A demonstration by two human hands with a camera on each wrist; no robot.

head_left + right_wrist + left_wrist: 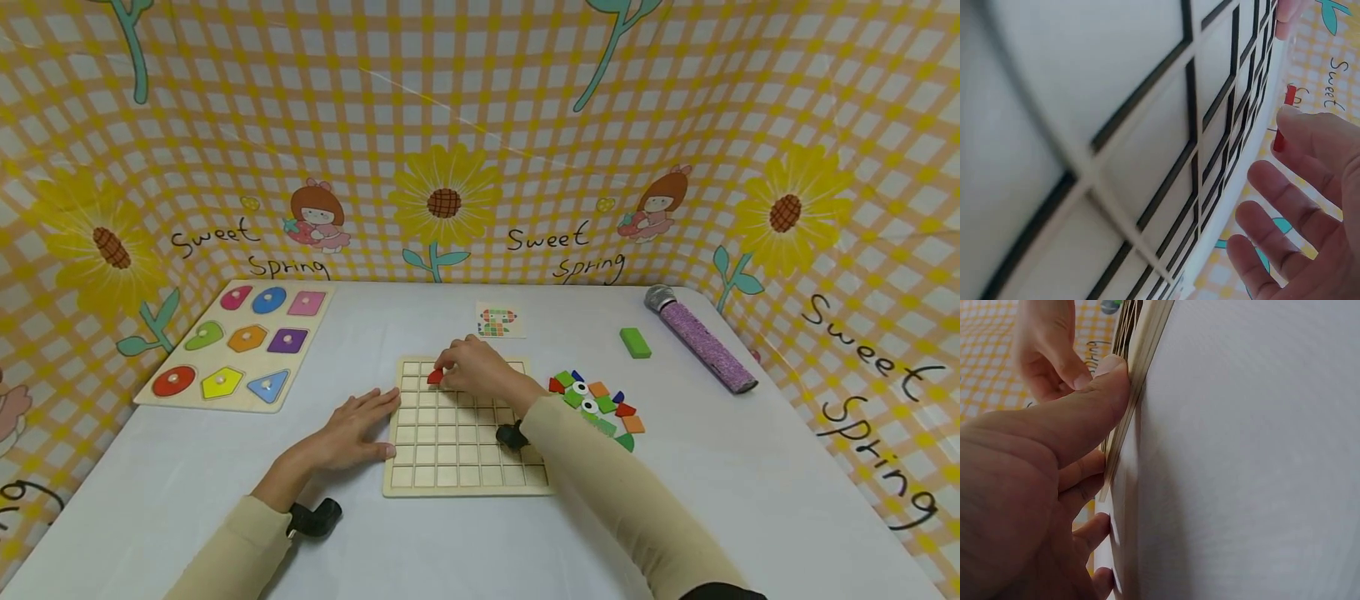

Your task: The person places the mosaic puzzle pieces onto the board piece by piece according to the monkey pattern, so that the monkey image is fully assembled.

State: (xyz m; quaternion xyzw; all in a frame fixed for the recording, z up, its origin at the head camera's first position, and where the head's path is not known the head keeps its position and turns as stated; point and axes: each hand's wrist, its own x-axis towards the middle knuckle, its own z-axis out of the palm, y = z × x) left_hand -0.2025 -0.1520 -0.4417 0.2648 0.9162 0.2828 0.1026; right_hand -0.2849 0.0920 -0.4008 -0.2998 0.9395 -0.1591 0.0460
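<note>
A wooden grid board [423,454] with square cells lies in the middle of the table. Over its upper left cells, my right hand [480,371] pinches a small red tile [435,377] between thumb and forefinger. In the right wrist view the red tile [1279,140] shows edge-on, held off the grid surface, the other fingers apart from it. My left hand [348,433] rests at the board's left side, its fingers extended. The left wrist view shows the thumb [1094,403] against the board's side edge.
Right of the board lie several coloured tiles [600,404], two with eyes. A pattern card [501,320] lies behind it. A green block [635,342] and a glittery purple microphone [697,337] are farther right. A knobbed shape puzzle [247,362] sits back left.
</note>
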